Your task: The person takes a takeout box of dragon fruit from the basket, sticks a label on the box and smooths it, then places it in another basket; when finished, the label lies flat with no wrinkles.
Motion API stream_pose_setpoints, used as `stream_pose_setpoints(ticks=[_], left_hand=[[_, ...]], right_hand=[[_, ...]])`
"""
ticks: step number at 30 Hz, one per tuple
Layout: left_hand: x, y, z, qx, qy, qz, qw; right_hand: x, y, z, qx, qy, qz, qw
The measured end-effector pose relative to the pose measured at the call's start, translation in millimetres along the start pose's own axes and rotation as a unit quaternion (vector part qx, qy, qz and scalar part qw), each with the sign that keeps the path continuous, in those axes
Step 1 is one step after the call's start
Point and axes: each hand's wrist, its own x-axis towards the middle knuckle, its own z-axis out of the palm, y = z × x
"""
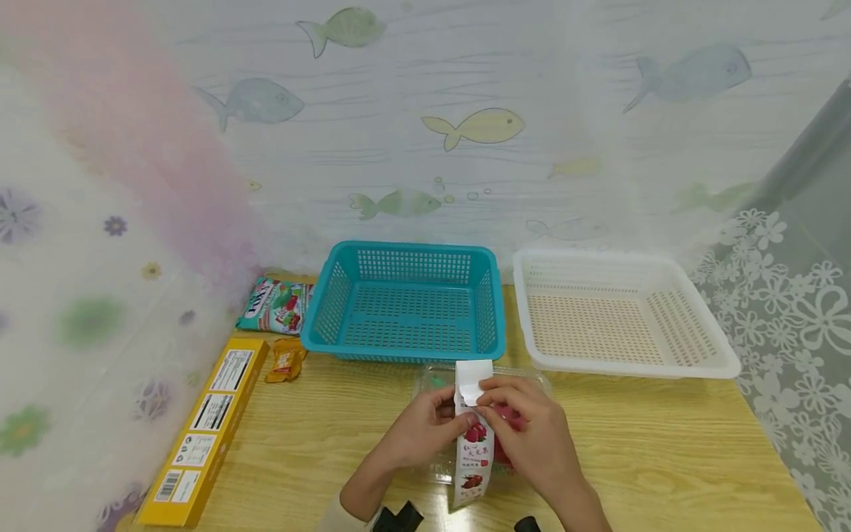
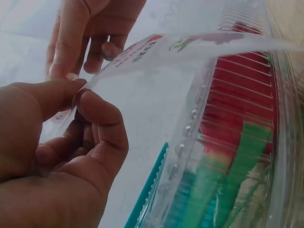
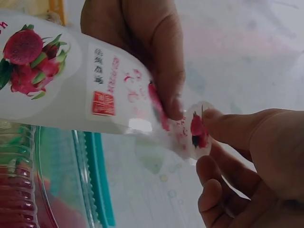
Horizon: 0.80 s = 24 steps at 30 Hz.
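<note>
A white strip of labels (image 1: pixel 473 459) printed with red dragon fruit is held up over the wood-look table. My left hand (image 1: pixel 420 431) pinches it at the side, thumb on the printed face; the left hand (image 2: pixel 61 147) shows this closely too. At the strip's folded end, my right hand (image 1: pixel 541 436) pinches the edge of a round sticker (image 3: pixel 198 130), which stands partly off its backing. Below the hands lies a clear plastic box (image 1: pixel 537 380) with red and green things inside, seen through its ribbed lid (image 2: pixel 237 95). The strip hides part of it.
Behind the hands stand a teal basket (image 1: pixel 405 355) and a white basket (image 1: pixel 631 366). To the left are a green candy bag (image 1: pixel 272 304), a small orange packet (image 1: pixel 286 360) and a long yellow box (image 1: pixel 202 436). Patterned curtains (image 1: pixel 399 148) close off the back and sides.
</note>
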Motion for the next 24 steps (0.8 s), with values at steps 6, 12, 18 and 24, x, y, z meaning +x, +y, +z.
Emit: stream_pose_setpoints(ticks=[6,12,18,24], left_hand=[[0.8,-2.6,-2.6,-0.002,0.022,0.001,0.9997],[2.7,-6.9,-6.2,-0.018,0.035,-0.008,0.9992],[5.4,-8.7,-7.3,-0.011,0.045,0.003,0.9989],[6.2,-9.1,-6.5,-0.013,0.046,0.013,0.9988]], right_hand=[[-2,-3,-1.9,-0.009,-0.011,-0.020,1.000],[-4,-10,-7.2,-0.024,-0.027,0.003,0.999],[-5,-14,-11.8,-0.009,-0.038,-0.022,0.999],[-5,-13,-12.4,-0.011,-0.082,-0.041,0.996]])
